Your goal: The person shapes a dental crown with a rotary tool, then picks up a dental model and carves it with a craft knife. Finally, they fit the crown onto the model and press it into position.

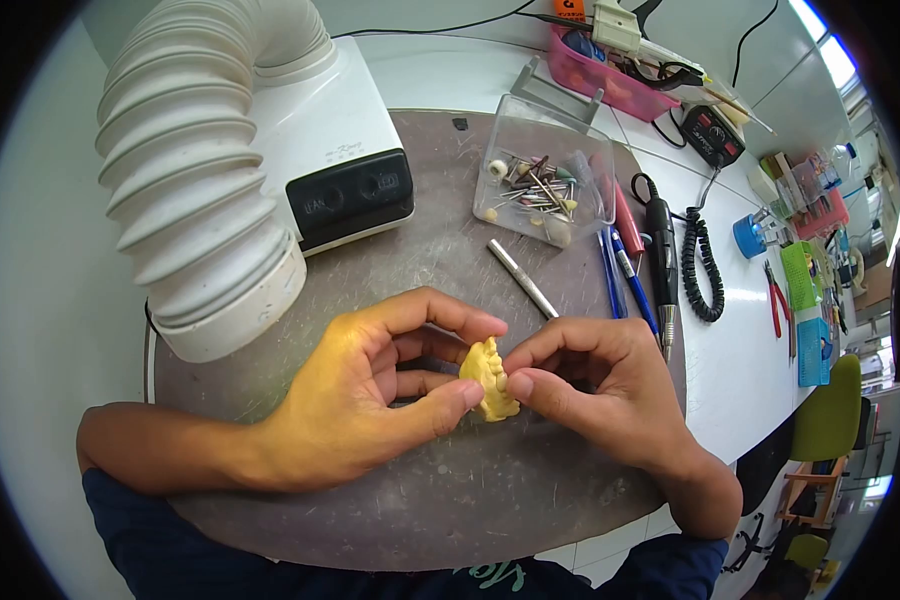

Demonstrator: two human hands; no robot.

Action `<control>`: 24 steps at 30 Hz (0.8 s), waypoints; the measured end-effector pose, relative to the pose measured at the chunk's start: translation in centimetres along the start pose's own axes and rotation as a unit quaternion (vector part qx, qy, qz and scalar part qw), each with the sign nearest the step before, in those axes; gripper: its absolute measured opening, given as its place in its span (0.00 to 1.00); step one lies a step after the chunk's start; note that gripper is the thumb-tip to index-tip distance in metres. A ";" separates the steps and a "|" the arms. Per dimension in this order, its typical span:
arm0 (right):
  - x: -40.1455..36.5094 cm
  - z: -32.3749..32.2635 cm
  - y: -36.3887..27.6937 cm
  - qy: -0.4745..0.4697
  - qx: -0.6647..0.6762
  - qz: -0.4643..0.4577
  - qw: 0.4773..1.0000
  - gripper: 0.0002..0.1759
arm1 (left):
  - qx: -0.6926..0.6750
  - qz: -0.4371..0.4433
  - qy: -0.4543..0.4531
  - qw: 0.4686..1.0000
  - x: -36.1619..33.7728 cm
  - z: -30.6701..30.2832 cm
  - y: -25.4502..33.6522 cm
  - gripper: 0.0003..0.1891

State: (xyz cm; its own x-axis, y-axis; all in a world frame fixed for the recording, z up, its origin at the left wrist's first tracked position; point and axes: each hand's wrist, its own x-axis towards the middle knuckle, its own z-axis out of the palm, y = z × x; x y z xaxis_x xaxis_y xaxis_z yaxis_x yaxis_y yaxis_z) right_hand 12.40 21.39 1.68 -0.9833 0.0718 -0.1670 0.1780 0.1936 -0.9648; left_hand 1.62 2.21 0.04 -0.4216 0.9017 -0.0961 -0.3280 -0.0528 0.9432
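Note:
A yellow plaster dental cast [488,380] is held up over the middle of the grey-brown work mat, its row of teeth facing right. My left hand [365,385] grips it from the left, thumb on the near side and index finger at its top. From the right, my right hand [610,395] pinches at the teeth with thumb and index finger. Just beyond the cast, a slim metal rod-like tool [523,279] lies on the mat.
A white extraction hose [195,170] and its unit [350,200] stand at left. Behind sits a clear box [490,215] of rotary burs. Pens [625,270], a black handpiece [660,235] with coiled cord, and a pink basket [605,80] are at right.

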 end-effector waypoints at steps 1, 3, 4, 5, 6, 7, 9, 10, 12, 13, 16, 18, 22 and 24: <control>0.0 0.0 0.0 0.001 0.001 0.000 1.000 0.10 | 0.000 0.000 0.000 1.000 0.0 0.0 0.0 0.21; 0.0 0.1 0.1 0.004 0.007 -0.003 1.000 0.10 | 0.001 -0.001 0.005 1.000 0.0 0.1 0.0 0.21; 0.0 0.2 0.1 0.007 0.012 -0.005 1.000 0.10 | 0.001 -0.001 0.005 1.000 0.0 0.1 0.0 0.21; 0.0 0.2 0.1 0.007 0.012 -0.006 1.000 0.10 | 0.002 -0.002 0.004 1.000 0.0 0.1 0.0 0.21; 0.0 0.2 0.0 0.007 0.001 -0.002 1.000 0.10 | 0.003 -0.002 0.002 1.000 0.0 0.0 0.0 0.21; 0.0 0.2 0.0 0.008 -0.010 0.001 1.000 0.10 | 0.003 -0.002 0.002 1.000 0.0 0.0 -0.1 0.21; 0.0 0.2 0.2 0.009 -0.015 -0.009 1.000 0.10 | 0.003 0.003 0.006 1.000 0.0 0.0 -0.1 0.21; 0.0 0.2 0.3 0.011 -0.019 -0.019 1.000 0.10 | 0.003 0.002 0.006 1.000 0.0 0.1 -0.1 0.21; 0.0 0.2 0.3 0.012 -0.020 -0.021 0.999 0.10 | 0.004 0.005 0.007 1.000 -0.1 0.1 -0.2 0.20; 0.0 0.2 0.3 0.013 -0.022 -0.023 0.999 0.10 | 0.004 0.005 0.007 1.000 -0.1 0.1 -0.2 0.20; 0.1 0.1 0.5 0.024 -0.084 -0.084 0.993 0.11 | 0.007 0.016 0.005 1.000 0.0 0.1 -0.3 0.20; -0.1 0.3 -0.1 0.039 -0.113 -0.099 0.988 0.13 | -0.007 0.025 0.014 1.000 0.1 0.2 -0.2 0.20; -0.1 0.8 -0.5 0.092 -0.265 -0.190 0.941 0.17 | -0.022 0.050 0.021 0.998 0.2 -0.4 -0.7 0.19; -0.1 0.8 0.2 0.084 -0.241 -0.193 0.947 0.18 | -0.031 0.071 0.031 0.997 0.3 -0.4 -0.8 0.18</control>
State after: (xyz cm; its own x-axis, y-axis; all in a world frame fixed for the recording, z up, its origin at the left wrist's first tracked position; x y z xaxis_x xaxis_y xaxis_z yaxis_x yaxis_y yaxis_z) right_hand 12.54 20.62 1.34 -0.9660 0.0511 0.2534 -0.1582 0.6584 -0.7358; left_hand 1.42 2.33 -0.91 -0.5182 0.8551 0.0155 -0.3116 -0.2057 0.9277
